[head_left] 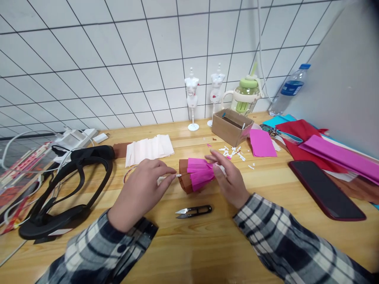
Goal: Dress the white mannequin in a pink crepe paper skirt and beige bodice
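Note:
A small white dress form [220, 169] lies on its side, wearing a paper skirt of brown [184, 182] and magenta layers [199, 175]. My left hand [145, 187] is closed, thumb and fingertips pinching the white stand rod [179, 175] that sticks out of the brown hem. At the waist end, my right hand [229, 179] curls around the form's upper part, with one finger stretched over the magenta paper. Its palm hides most of the torso. Black thread snips [194, 212] rest on the table just below the skirt, blades pointing left.
Two white dress forms [192, 98] stand by the tiled wall, beside a cardboard box [231, 126], a green-lidded jug [247, 92] and paper scraps [233, 153]. Pale pleated paper [150, 150] and a black headset strap [74, 189] lie left; a phone [325, 189] and coloured paper [308, 138] lie right.

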Available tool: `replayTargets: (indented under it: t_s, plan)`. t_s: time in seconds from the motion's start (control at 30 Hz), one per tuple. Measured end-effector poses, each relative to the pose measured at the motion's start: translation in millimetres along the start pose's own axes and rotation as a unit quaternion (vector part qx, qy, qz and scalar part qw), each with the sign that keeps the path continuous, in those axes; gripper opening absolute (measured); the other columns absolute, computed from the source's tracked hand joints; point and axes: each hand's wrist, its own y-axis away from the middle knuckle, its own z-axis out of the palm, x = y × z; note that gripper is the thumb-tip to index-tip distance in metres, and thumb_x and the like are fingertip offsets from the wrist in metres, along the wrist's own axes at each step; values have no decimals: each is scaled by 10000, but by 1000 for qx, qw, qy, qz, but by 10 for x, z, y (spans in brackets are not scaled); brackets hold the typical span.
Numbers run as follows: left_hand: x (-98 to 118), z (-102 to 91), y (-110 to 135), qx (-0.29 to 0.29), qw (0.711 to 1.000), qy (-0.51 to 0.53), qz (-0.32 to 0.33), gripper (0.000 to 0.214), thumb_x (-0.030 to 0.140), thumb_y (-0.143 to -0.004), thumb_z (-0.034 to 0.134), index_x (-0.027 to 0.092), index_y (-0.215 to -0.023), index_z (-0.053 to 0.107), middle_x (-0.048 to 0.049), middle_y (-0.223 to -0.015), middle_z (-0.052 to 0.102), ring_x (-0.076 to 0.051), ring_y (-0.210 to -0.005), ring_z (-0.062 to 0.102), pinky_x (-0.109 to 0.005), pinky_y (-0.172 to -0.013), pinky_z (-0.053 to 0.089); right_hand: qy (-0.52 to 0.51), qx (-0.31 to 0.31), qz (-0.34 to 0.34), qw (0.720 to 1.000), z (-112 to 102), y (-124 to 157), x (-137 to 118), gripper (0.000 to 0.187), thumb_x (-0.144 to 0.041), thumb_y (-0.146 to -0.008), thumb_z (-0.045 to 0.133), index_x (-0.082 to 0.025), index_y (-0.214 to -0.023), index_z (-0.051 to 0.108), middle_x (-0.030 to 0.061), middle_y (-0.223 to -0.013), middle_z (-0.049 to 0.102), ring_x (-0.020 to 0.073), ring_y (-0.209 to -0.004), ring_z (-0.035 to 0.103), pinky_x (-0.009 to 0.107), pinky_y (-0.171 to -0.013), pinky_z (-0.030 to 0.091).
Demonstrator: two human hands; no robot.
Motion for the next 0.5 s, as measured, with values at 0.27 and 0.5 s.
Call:
replayTargets:
  t_s: [0.27,0.5]
  plan:
    - [112,323,-385,-60,993,-4,-99,422,500,-938,414,222,-863,723,-70,-851,650,-255,-878,561,-396,-779,411,111,-87,-58,988,64,-38,110,508,-323,-972,432,-215,-1455,319,61,-1081,730,251,-1115,583,486,-1041,293]
    - [214,399,-379,-97,982,32,-158,371,478,-909,470,217,-757,685,-61,-872,642,-268,-915,551,-391,-755,355,105,-75,-50,990,28,-9,120,406,-285,-961,448,-233,-1363,428,2,-889,736,215,-955,626,474,-1056,272]
